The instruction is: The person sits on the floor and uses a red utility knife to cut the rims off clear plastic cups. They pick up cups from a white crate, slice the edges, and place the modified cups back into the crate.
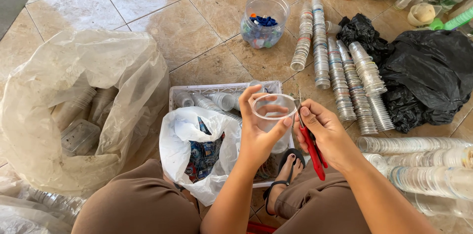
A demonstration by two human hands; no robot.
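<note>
My left hand (257, 133) grips a clear plastic cup (274, 111) by its rim, mouth facing me, above a white crate. My right hand (326, 133) holds red-handled scissors (312, 151) with the blades up against the right edge of the cup. Both hands are over my lap; my foot in a black sandal (287, 165) shows below them.
The white plastic crate (222, 88) holds several clear cups. A white bag (197, 148) has scraps inside. A big clear sack (74, 106) of cups sits left. Stacked cup rows (340, 76), a jar of blue caps (264, 21) and black bags (423, 74) lie ahead and right.
</note>
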